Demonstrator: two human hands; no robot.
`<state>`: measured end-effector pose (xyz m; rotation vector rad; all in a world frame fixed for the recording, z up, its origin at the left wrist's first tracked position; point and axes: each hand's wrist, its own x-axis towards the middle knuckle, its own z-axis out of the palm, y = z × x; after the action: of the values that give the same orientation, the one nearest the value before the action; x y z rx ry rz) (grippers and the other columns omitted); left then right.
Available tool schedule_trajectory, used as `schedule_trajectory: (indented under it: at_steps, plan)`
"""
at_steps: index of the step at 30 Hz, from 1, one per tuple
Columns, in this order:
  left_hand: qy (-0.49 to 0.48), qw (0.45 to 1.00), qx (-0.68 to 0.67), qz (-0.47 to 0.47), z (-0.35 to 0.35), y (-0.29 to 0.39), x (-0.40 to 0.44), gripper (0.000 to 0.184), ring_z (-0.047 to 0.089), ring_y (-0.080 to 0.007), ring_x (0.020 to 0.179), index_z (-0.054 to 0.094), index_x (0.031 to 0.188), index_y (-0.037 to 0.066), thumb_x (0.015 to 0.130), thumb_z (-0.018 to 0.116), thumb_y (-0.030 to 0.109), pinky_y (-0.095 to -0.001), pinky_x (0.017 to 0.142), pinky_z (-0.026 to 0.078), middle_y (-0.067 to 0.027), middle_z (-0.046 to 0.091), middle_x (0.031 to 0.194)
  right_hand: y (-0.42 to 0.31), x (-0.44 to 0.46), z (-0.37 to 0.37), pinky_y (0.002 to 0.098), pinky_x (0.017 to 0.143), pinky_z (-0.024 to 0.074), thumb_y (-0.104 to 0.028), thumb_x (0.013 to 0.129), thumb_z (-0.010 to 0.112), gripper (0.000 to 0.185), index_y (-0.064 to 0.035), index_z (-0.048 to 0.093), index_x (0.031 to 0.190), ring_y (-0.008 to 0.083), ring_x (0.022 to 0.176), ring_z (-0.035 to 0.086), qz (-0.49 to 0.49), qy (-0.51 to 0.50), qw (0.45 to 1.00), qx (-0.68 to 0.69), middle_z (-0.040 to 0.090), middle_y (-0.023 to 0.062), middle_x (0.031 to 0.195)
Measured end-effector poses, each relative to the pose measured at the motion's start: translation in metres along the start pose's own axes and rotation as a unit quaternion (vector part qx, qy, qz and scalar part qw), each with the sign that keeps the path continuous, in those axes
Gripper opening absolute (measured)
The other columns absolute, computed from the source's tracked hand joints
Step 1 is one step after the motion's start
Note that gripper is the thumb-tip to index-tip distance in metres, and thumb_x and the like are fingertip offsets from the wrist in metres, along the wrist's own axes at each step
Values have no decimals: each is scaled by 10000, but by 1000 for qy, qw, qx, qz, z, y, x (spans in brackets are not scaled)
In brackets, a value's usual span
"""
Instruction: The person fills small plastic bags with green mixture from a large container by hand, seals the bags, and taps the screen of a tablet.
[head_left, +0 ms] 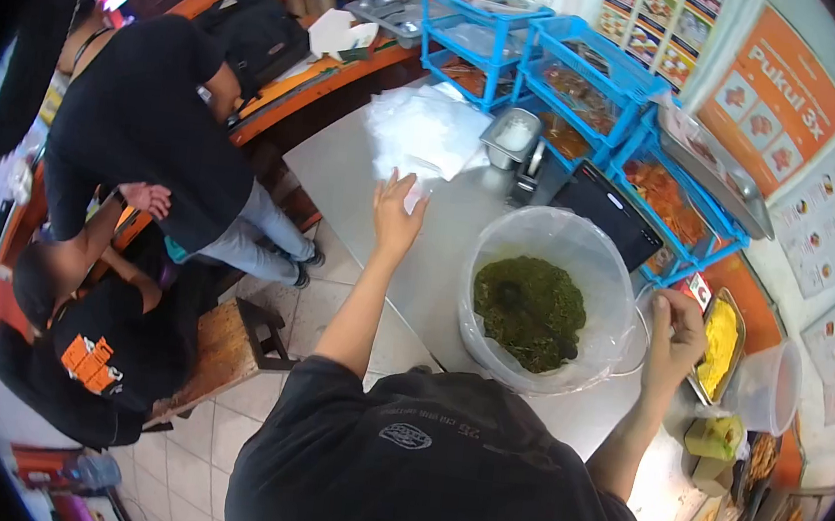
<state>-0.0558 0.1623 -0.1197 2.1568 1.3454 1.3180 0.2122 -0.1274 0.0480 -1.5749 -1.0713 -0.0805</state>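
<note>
While the left hand (399,217) rests at the near edge of a pile of clear plastic bags (418,125) on the steel desk (426,276), the right hand (676,341) hangs just beside the lined bucket (615,275) of green mash (547,288). The left grip is partly spread, and I cannot tell whether it pinches a bag; the right has its fingertips pressed together, nothing visible between. Thin bags could cling and lift several at once, and a wrist brushing the loose liner might fold it into the mash. Counted: one bucket, one pile (its bags too merged to number), three blue racks (498,57), one clear tub (772,385).
</note>
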Motion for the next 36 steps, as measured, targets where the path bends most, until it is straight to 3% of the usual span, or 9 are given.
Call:
schedule_trajectory:
  at_steps: [4, 7, 10, 13, 19, 23, 26, 30, 36]
  plan:
    - [-55, 904, -414, -89, -35, 117, 3, 124, 626, -163, 914, 667, 933, -16, 820, 685, 31, -284, 821, 469, -70, 690, 898, -9, -6, 24, 237, 655, 423, -97, 775, 717, 274, -3, 647, 1024, 131, 778, 574, -20, -101, 995, -5, 658, 72, 887]
    - [-168, 834, -499, -167, -62, 177, -13, 71, 584, -86, 835, 661, 908, -8, 841, 666, 14, -234, 768, 453, -49, 670, 882, -35, -14, 54, 256, 680, 451, -175, 747, 766, 458, -2, 597, 1136, 181, 876, 599, -20, -125, 989, 77, 662, 92, 955]
    - [-177, 819, -537, -98, -55, 195, -26, 55, 598, -102, 850, 657, 880, -10, 831, 674, 8, -244, 768, 463, -67, 677, 899, -33, -23, 62, 258, 670, 465, -201, 787, 746, 457, 7, 569, 1154, 179, 850, 598, 64, -178, 954, 234, 655, 93, 960]
    - [-123, 880, -458, 37, -56, 202, -33, 90, 617, -148, 875, 657, 887, -1, 802, 685, -9, -271, 783, 473, -87, 678, 913, -17, -18, 54, 243, 630, 455, -197, 863, 674, 280, 9, 604, 1039, 142, 797, 586, 264, -269, 807, 454, 649, 90, 922]
    - [-102, 924, -336, 150, -58, 204, -30, 139, 628, -277, 909, 673, 863, 28, 733, 719, 9, -339, 833, 470, -114, 668, 924, -18, -27, 51, 207, 576, 436, -135, 894, 622, 139, 3, 615, 879, 88, 669, 580, 247, -264, 862, 355, 629, 43, 757]
    - [-1, 964, -126, 232, -75, 227, -28, 114, 621, -266, 858, 675, 799, 29, 724, 746, 77, -346, 764, 464, -117, 661, 880, -20, -30, 52, 209, 541, 423, -71, 851, 629, 77, 4, 617, 839, 67, 643, 569, 223, -233, 903, 283, 625, 23, 718]
    - [-141, 932, -305, 133, -65, 218, -40, 157, 599, -211, 666, 667, 738, 10, 754, 745, 146, -315, 588, 435, -115, 641, 749, -22, -33, 56, 213, 524, 413, -49, 812, 639, 68, 9, 619, 781, 54, 593, 538, 158, -239, 941, 181, 617, 10, 668]
    - [-359, 889, -284, 15, -69, 225, -43, 240, 486, -83, 543, 643, 755, -29, 849, 682, 189, -266, 504, 373, -58, 553, 567, -31, -33, 58, 214, 523, 405, -40, 787, 659, 82, 12, 617, 740, 53, 557, 516, 102, -288, 948, 84, 603, 14, 625]
    - [-449, 816, -355, 78, -64, 204, -33, 204, 508, -85, 615, 620, 832, -31, 923, 571, 145, -265, 540, 379, -84, 572, 649, -32, -36, 56, 252, 503, 392, -21, 789, 667, 72, 17, 609, 769, 78, 539, 520, 141, -294, 937, 127, 592, 53, 609]
